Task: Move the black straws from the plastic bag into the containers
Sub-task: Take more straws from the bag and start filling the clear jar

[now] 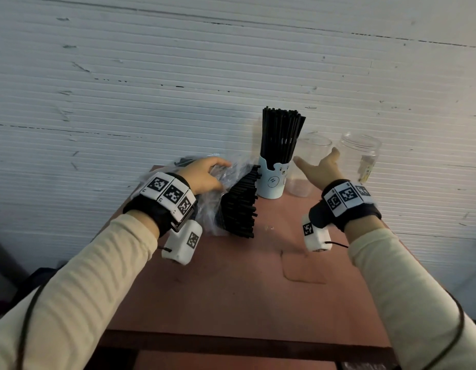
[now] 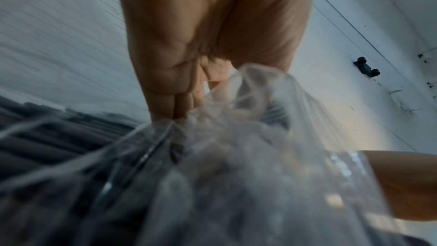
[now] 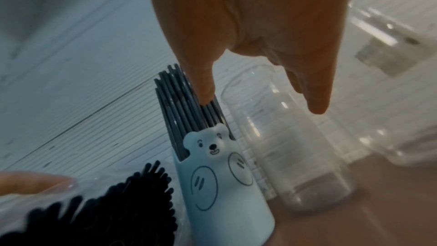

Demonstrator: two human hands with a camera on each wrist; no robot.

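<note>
Plastic bag [image 1: 221,182] of black straws [image 1: 241,206] gripped by left hand [image 1: 202,174]; right hand [image 1: 321,169] fingers spread (holding nothing) nr bear cup [image 1: 273,180], 2 clear jars [image 1: 310,166].

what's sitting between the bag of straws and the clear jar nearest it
The blue bear cup, packed with upright black straws, stands between the plastic bag and the nearer clear jar. The head view shows it best.

Table: I see a reddish-brown top [image 1: 247,284] with a lighter patch [image 1: 303,273] near its middle.
Wall: I face white ribbed panels [image 1: 178,76], scuffed with dark marks.
Fitting: I spot a small black bracket [image 2: 366,67] on the wall.
</note>
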